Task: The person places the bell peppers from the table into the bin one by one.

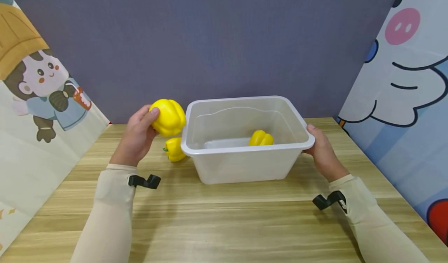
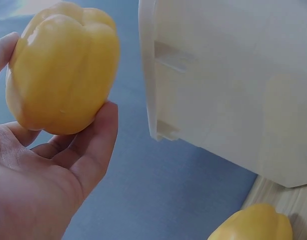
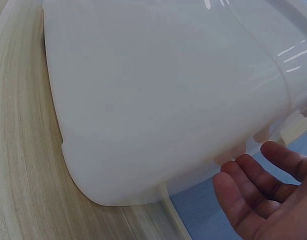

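Observation:
My left hand (image 1: 134,138) grips a yellow bell pepper (image 1: 168,117) just outside the left rim of a white plastic bin (image 1: 241,163). In the left wrist view the thumb and fingers cradle this bell pepper (image 2: 66,67), held up off the table. My right hand (image 1: 321,150) holds the bin's right end, its thumb at the rim. In the right wrist view, its curled fingers (image 3: 238,195) lie against the bin's end wall. A second yellow bell pepper (image 1: 260,138) sits inside the bin, partly hidden by the front rim.
Another yellow bell pepper (image 1: 174,149), with a green stem, lies on the wooden table (image 1: 224,224) beside the bin's left end. A grey panel (image 1: 217,41) rises behind the table. Printed cartoon walls (image 1: 406,88) flank both sides.

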Motion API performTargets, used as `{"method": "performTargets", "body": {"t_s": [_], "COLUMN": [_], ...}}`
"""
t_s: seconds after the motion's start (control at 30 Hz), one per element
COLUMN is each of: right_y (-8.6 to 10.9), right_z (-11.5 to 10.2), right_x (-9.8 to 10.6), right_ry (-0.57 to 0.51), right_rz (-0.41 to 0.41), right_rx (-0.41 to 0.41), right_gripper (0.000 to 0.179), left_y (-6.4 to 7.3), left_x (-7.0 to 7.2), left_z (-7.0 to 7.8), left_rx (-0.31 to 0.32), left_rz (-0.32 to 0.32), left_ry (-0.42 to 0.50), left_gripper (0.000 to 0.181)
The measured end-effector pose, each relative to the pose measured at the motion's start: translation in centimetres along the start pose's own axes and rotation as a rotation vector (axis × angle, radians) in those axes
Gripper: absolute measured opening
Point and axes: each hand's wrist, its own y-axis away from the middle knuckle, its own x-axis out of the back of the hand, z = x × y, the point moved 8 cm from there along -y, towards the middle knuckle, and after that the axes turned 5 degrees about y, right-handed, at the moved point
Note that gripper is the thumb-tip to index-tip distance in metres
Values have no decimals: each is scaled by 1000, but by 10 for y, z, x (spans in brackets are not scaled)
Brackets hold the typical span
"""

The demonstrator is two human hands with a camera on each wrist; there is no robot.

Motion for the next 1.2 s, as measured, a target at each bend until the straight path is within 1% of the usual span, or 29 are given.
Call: {"method": "performTargets", "body": {"t_s": [0.3,0.57,0.8,0.93,1.2], "right_y": [0,-1,0,0,-1], "right_z": [1,1,1,2,3], "right_x": [1,-1,-1,1,1], "right_ry": [1,4,20,14,21], "right_rz": [12,12,11,16,8], "right_rx": [-4,-8,-10,-12,-13], "right_gripper": [42,43,43,43,43], "left_y": [-5,-7,-10,-14,-19], "left_x": [-4,-6,-8,-11,-16], "left_z": [-3,-2,-3,-4,-4], "left_rx": [8,23,48,40,31], "left_rz": [13,12,4,3,12], "left_ry": [28,5,0,-8,-13], "left_gripper": [26,25,31,33,30]}}
